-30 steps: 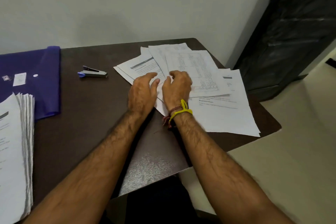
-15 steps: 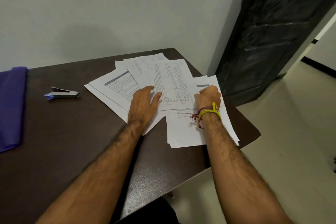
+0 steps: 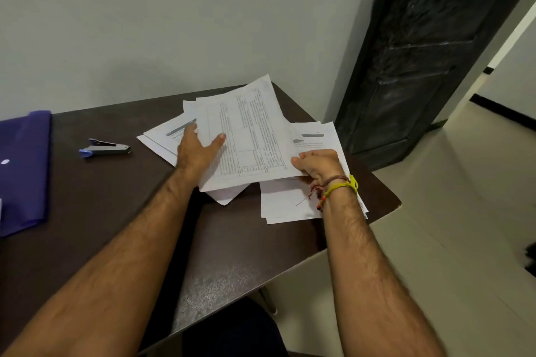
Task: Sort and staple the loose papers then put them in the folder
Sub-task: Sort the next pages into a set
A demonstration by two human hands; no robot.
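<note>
While the sorting is only begun, each thing lies where the hands need it:
Right hand [image 3: 317, 164]: at centre right of the frame, fingers curled to pinch the near right corner of the table sheet [image 3: 246, 136], probably to lift it off the pile for sorting.
Left hand [image 3: 198, 149]: fingers spread and slid under that sheet's left edge, thumb on top, steadying it so it rises without dragging the others.
Table sheet: tilted up, far corner raised off the desk.
Loose papers [image 3: 290, 200]: fanned across the middle of the desk [image 3: 116, 211], some under the right wrist, one sheet with a grey header [image 3: 171, 133] left of the left hand.
Stapler [image 3: 106, 148]: centre left, apart from the papers, untouched, waiting for a finished set.
Folder [image 3: 23, 171]: purple, flat at the left edge, well apart, likely kept aside for the last step.
Risk: thin sheets may cling and come up together.
</note>
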